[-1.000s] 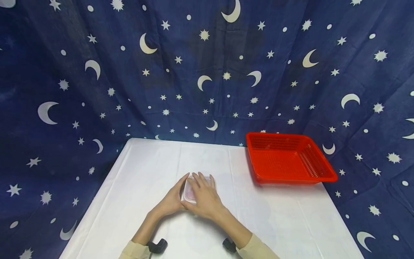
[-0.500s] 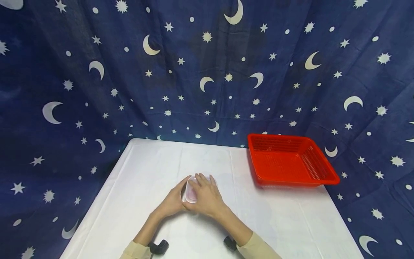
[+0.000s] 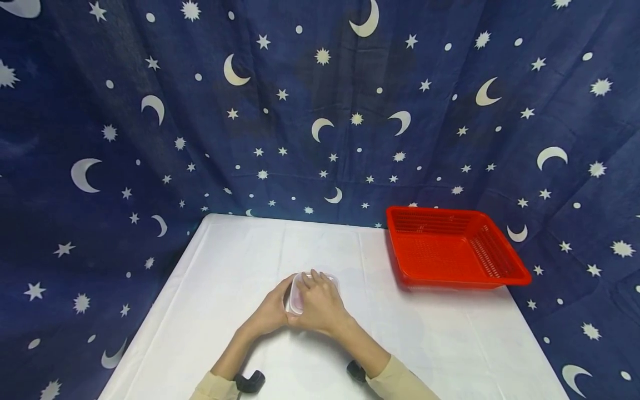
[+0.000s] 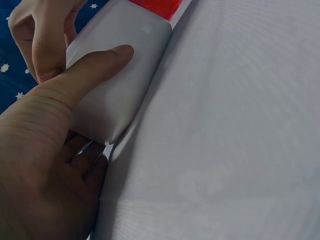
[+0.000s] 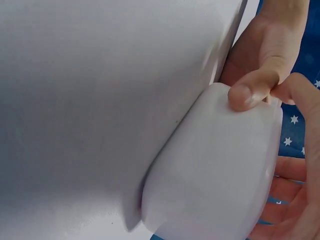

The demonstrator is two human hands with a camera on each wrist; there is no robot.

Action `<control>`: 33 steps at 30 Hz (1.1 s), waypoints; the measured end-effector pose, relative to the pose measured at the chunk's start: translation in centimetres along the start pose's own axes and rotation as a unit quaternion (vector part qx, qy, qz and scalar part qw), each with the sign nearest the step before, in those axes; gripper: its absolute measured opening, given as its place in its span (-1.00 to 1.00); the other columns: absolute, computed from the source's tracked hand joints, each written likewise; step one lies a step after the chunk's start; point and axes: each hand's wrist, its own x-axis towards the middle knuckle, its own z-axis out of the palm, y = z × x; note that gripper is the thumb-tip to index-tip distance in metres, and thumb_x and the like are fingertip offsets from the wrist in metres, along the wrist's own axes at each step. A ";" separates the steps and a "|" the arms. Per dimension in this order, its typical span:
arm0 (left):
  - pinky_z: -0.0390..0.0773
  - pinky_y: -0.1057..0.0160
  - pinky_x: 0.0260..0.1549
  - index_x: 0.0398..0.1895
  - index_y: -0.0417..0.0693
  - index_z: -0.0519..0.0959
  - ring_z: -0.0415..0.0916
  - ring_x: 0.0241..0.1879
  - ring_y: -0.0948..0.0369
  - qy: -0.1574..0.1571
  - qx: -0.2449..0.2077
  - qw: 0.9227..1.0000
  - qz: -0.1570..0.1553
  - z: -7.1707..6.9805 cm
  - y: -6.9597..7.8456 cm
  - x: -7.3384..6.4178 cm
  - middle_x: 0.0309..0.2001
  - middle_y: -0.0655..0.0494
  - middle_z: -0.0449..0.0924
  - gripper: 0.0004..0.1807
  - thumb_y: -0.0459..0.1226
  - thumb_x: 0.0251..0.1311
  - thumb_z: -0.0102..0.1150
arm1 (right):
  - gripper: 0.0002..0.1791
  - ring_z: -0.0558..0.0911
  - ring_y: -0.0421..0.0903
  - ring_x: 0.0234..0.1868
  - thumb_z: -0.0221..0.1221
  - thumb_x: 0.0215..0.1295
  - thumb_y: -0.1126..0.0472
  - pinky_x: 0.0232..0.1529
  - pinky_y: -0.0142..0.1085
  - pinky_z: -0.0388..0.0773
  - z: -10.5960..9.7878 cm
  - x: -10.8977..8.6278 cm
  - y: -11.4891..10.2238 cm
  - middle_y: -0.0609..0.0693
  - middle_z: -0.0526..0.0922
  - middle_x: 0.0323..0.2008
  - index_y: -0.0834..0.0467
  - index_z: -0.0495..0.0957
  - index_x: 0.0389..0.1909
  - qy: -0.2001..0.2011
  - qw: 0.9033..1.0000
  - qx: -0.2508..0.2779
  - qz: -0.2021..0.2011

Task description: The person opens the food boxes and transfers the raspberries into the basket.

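A small white plastic food container point(image 4: 125, 75) with a translucent lid point(image 3: 297, 303) sits on the white cloth in front of me; something pinkish shows faintly through the lid. My left hand point(image 3: 270, 312) grips its left side, thumb flat on the near wall and fingers round the corner. Across the top lies my right hand point(image 3: 322, 306), its fingers bent on the lid and its thumb at the near-left rim, close to the left thumb. The right wrist view shows the container's wall point(image 5: 215, 165) and the right fingers point(image 5: 287, 192) beyond it. Most of the lid is hidden.
A red plastic basket point(image 3: 445, 272) with slotted sides stands at the table's back right. White cloth point(image 3: 240, 244) covers the table. Behind hangs a dark blue curtain point(image 3: 280, 128) with moons and stars.
The right fingers have drawn in and bent more over the lid. The left hand keeps its hold on the container. The whole head view has shifted slightly.
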 end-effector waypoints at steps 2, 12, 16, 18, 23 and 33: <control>0.08 -0.25 0.53 0.67 -0.03 0.04 0.04 0.61 -0.12 0.001 0.000 1.000 0.003 -0.1 0.0 0.1 0.63 -0.08 0.12 0.38 0.18 -0.18 0.65 | -0.20 0.72 0.19 0.15 0.40 -0.03 -0.38 0.22 0.02 0.64 -0.1 0.1 -0.1 0.11 0.78 0.02 0.19 0.74 0.02 0.009 1.000 0.000 -0.013; 0.12 -0.23 0.52 0.67 0.03 0.06 0.09 0.59 -0.12 0.003 -0.022 0.999 0.027 -0.3 -0.2 0.4 0.61 -0.02 0.16 0.34 0.14 -0.14 0.65 | -0.56 0.72 -0.19 -0.41 0.48 -0.05 -0.25 -0.35 -0.40 0.70 -0.6 0.4 -0.2 -0.09 0.79 -0.42 0.06 0.78 -0.46 0.061 0.996 0.010 -0.066; 0.06 -0.24 0.54 0.68 0.05 0.04 0.03 0.61 -0.11 -0.003 -0.040 0.999 0.018 -0.2 -0.1 0.4 0.62 -0.01 0.12 0.34 0.11 -0.13 0.66 | -0.61 0.41 -0.32 -0.62 0.49 -0.04 -0.22 -0.59 -0.51 0.47 -0.9 0.4 -0.2 -0.16 0.70 -0.56 0.02 0.71 -0.61 0.062 0.995 0.015 -0.074; 0.04 -0.27 0.53 0.68 0.01 0.04 0.01 0.61 -0.13 -0.002 -0.047 0.999 0.017 -0.1 -0.1 0.3 0.62 -0.03 0.11 0.33 0.09 -0.12 0.66 | -0.64 0.39 -0.34 -0.63 0.50 -0.03 -0.18 -0.58 -0.54 0.47 -0.9 0.4 -0.3 -0.16 0.71 -0.56 0.03 0.73 -0.59 0.060 0.995 0.019 -0.075; 0.07 -0.22 0.53 0.67 -0.09 0.03 0.01 0.61 -0.13 -0.001 -0.045 0.999 0.023 -0.2 -0.1 0.3 0.63 -0.07 0.09 0.35 0.07 -0.13 0.66 | -0.58 0.28 -0.36 -0.69 0.51 -0.02 -0.14 -0.65 -0.60 0.34 -1.1 0.3 -0.8 -0.21 0.55 -0.70 0.01 0.58 -0.74 0.058 0.995 -0.007 -0.080; 0.11 -0.18 0.52 0.66 -0.08 0.08 0.05 0.60 -0.13 0.007 -0.026 0.999 0.018 0.0 -0.1 0.0 0.61 -0.11 0.13 0.25 0.14 -0.01 0.58 | -0.50 0.14 -0.34 -0.74 0.52 -0.17 0.04 -0.74 -0.57 0.11 -1.1 0.0 -1.5 -0.22 0.38 -0.79 -0.03 0.33 -0.86 0.086 0.993 -0.021 -0.078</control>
